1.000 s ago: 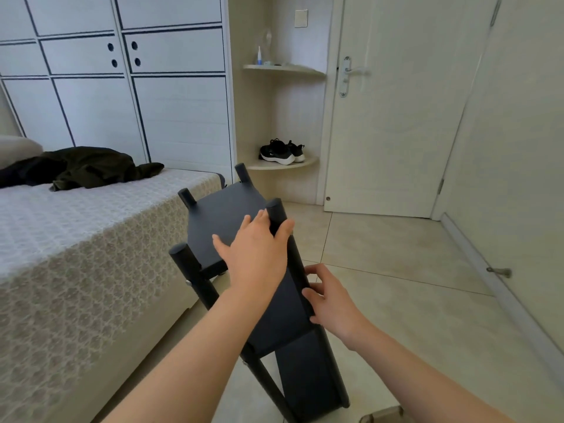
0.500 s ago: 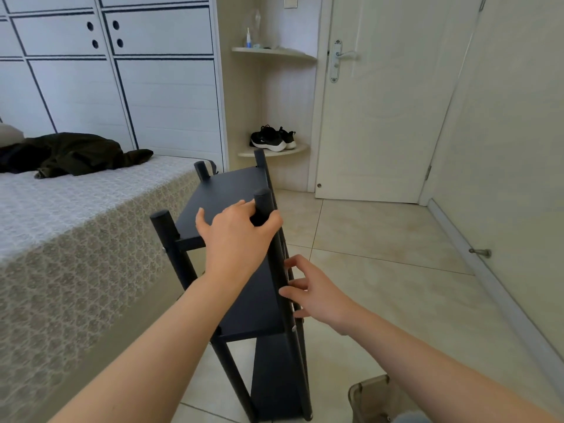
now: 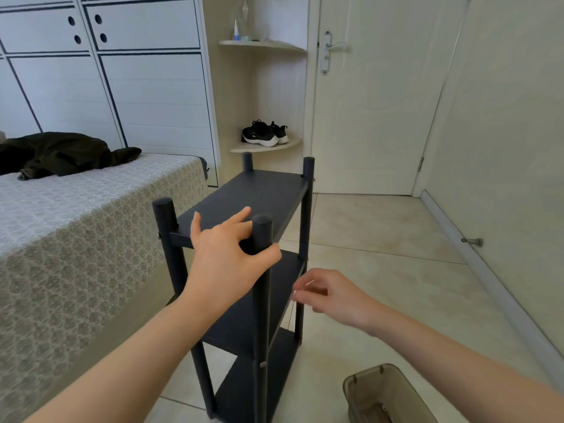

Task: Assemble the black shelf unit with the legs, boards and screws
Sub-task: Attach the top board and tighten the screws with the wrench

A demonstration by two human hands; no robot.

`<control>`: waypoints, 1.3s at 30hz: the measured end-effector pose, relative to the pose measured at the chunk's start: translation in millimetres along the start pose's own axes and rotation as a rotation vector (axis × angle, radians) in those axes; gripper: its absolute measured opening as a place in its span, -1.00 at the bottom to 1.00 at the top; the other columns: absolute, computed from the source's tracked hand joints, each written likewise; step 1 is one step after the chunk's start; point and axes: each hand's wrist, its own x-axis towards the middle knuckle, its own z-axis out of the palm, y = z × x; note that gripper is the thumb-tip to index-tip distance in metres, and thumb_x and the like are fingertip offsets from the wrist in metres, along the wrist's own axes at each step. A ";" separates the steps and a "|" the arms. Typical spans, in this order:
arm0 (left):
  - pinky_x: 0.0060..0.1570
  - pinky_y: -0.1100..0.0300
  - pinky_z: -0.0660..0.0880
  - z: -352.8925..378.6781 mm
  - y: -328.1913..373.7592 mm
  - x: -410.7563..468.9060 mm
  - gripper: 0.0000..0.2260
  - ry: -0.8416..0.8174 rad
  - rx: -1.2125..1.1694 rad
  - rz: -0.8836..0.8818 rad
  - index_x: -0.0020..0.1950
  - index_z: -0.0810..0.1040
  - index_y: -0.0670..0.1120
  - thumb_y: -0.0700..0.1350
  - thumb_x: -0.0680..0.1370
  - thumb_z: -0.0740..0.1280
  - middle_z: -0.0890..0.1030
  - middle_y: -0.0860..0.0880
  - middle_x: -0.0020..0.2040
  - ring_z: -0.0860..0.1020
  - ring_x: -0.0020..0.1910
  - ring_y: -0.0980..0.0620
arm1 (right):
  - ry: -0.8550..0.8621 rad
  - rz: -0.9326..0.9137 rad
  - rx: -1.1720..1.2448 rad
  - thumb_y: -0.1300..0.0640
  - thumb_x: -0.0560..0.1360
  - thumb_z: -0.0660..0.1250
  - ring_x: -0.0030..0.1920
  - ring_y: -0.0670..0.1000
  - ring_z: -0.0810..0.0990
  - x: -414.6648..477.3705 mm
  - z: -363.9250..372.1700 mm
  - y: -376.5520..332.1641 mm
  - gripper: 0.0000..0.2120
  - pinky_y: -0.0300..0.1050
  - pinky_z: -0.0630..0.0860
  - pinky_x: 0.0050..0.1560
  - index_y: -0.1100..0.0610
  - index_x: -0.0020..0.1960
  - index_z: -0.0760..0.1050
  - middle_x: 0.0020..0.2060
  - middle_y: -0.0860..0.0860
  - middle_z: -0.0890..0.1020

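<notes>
While pale floor tiles (image 3: 381, 233) and a white panelled wardrobe (image 3: 146, 96) frame the bedroom, with a closed door (image 3: 372, 117) ahead and a bed (image 3: 76, 227) under a patterned cover on the left, the black shelf unit (image 3: 244, 196) stands upright on the floor just beside the bed's corner. It has three boards fixed between four round legs and looks fully assembled as far as I can see. I judge it light for its height, stiff and apt to tip, so I would take it by a leg close under the top board, not by a board edge. A translucent brown bin (image 3: 378, 395) sits on the floor at lower right. My left hand (image 3: 225, 261) grips the near right leg (image 3: 262, 230) at its top, thumb curled across the front, fingers behind. My right hand (image 3: 332, 297), blurred, hangs just beside the middle board's edge, fingers loosely bent and holding nothing I can see; whether they touch the board I cannot tell. A small screw head (image 3: 263, 364) shows low on that leg.
</notes>
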 end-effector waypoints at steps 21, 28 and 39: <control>0.59 -0.04 0.01 -55.5 -3.9 -25.3 -0.53 -0.188 -0.222 0.107 0.20 0.66 0.14 0.18 0.31 0.38 0.56 0.25 0.33 0.44 0.35 0.36 | 0.446 0.172 0.160 0.11 0.65 0.22 0.37 0.12 0.45 67.3 -49.4 21.7 -0.58 0.04 0.42 0.31 0.08 0.48 0.25 0.39 0.07 0.45; 0.48 0.31 0.00 -54.7 -12.6 -19.7 -0.63 -0.119 -0.154 0.076 0.22 0.57 0.27 0.05 0.42 0.42 0.45 0.37 0.36 0.23 0.33 0.62 | 0.484 0.196 0.198 0.15 0.67 0.18 0.26 0.18 0.54 73.6 -44.3 20.8 -0.66 0.16 0.50 0.29 0.13 0.42 0.30 0.29 0.12 0.54; 0.36 0.40 0.09 -42.6 -37.2 -7.3 -0.61 0.009 -0.241 -0.108 0.30 0.46 0.42 -0.03 0.61 0.36 0.28 0.73 0.15 0.12 0.47 0.44 | 0.540 0.231 0.285 0.17 0.66 0.20 0.26 0.20 0.53 61.3 -48.3 24.8 -0.68 0.25 0.47 0.31 0.11 0.40 0.30 0.26 0.13 0.54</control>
